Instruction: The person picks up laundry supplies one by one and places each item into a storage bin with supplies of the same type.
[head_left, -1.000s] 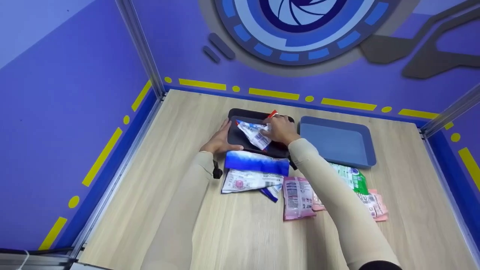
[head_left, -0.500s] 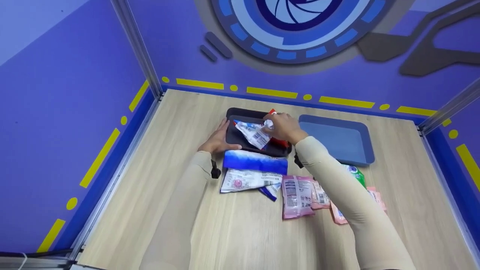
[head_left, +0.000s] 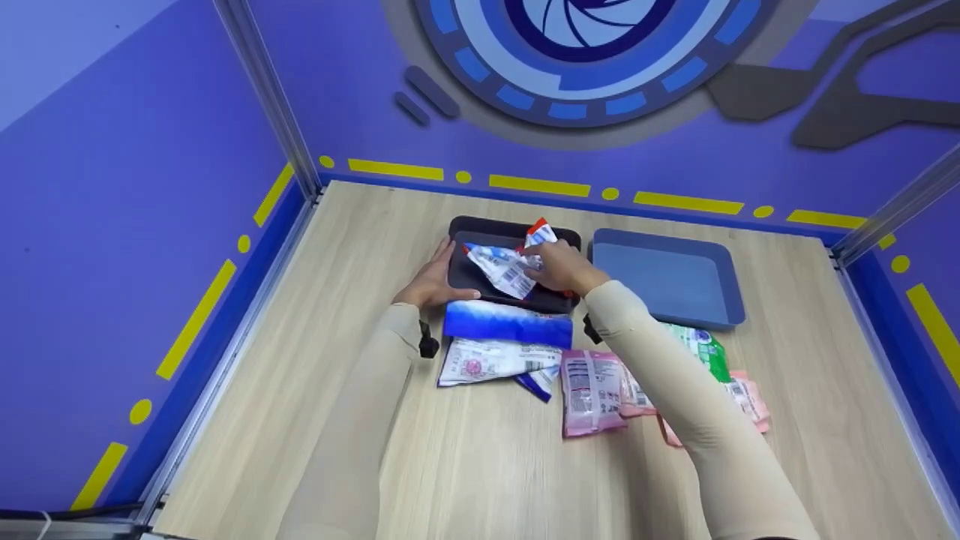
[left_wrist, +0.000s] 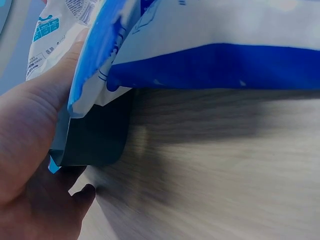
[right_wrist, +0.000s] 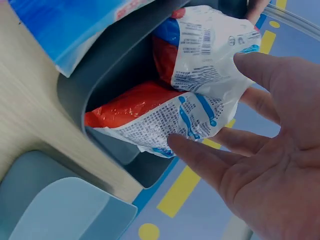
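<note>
My left hand [head_left: 433, 283] grips the left end of a black tray [head_left: 487, 223], its thumb at the near rim and its fingers along the side wall. In the left wrist view a blue-and-white bag [left_wrist: 200, 30] juts out close by the thumb. Two white plastic bags with red ends lie inside the tray: one crumpled bag [head_left: 501, 270] at the middle and another bag [head_left: 540, 234] at the right. Over the right one is my right hand [head_left: 561, 266]. In the right wrist view its fingers are spread, with a fingertip [right_wrist: 180, 145] against the lower bag [right_wrist: 160, 112].
A blue-grey tray [head_left: 664, 281] stands right of the black one. In front lie a blue-and-white bag [head_left: 506, 324], a white printed bag [head_left: 499, 362], a pink packet [head_left: 594, 394], a green-and-white packet [head_left: 709, 351] and more pink packets. Purple panels border the table.
My right hand has shifted slightly down off the right bag, whose red tip and white end now show more. The left hand stays on the black tray. The head view has shifted slightly.
</note>
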